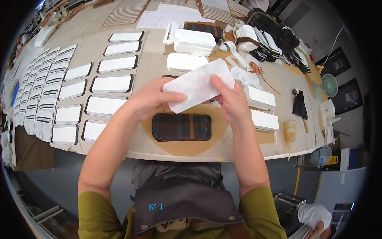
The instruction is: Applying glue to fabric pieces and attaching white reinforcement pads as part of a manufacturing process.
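Note:
A white rectangular sheet (197,87) with rounded corners is held up in both hands, tilted with its right end higher. My left hand (153,97) pinches its left end, thumb on top. My right hand (230,99) grips the other end the same way, with the fingers hidden behind it. Below, on a tan round-edged board (175,148), lies a dark plaid fabric panel (181,127) with an orange stripe. Just beyond the sheet are a low pile of white pieces (185,62) and a taller white stack (195,43).
Rows of white pieces with dark edges (112,83) cover the table's left. White blocks (263,119), a black brush-like tool (301,105) and an orange cord (258,69) lie right. Black bundles (274,40) sit far right. Another person (314,217) is at lower right.

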The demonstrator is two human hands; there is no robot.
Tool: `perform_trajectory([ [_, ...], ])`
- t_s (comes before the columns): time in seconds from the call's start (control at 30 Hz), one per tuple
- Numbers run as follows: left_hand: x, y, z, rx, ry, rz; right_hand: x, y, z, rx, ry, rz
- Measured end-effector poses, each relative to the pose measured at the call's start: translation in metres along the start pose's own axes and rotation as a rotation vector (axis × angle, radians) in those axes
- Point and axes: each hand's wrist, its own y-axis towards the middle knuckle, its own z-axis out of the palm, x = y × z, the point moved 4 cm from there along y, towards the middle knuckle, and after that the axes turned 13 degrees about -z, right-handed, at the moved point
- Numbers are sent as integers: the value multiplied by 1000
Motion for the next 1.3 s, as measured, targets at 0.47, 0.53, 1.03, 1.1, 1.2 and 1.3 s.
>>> perform_trajectory([
  [0.47,-17,35,-28,-683,840,92,-48,26,-38,3,-696,-187],
  [0.53,-12,38,-33,-710,905,172,-52,29,-37,10,-724,-181],
  [1.03,-3,40,-45,-716,976,252,-59,30,-34,126,-954,-192],
  [1.1,-2,41,-45,-717,976,252,-56,29,-33,133,-1038,-242],
  [1.2,0,43,-44,-709,971,253,-56,29,-30,134,-1067,-190],
  [1.3,1,42,-43,-749,1040,277,-54,24,-26,127,-1153,-234],
])
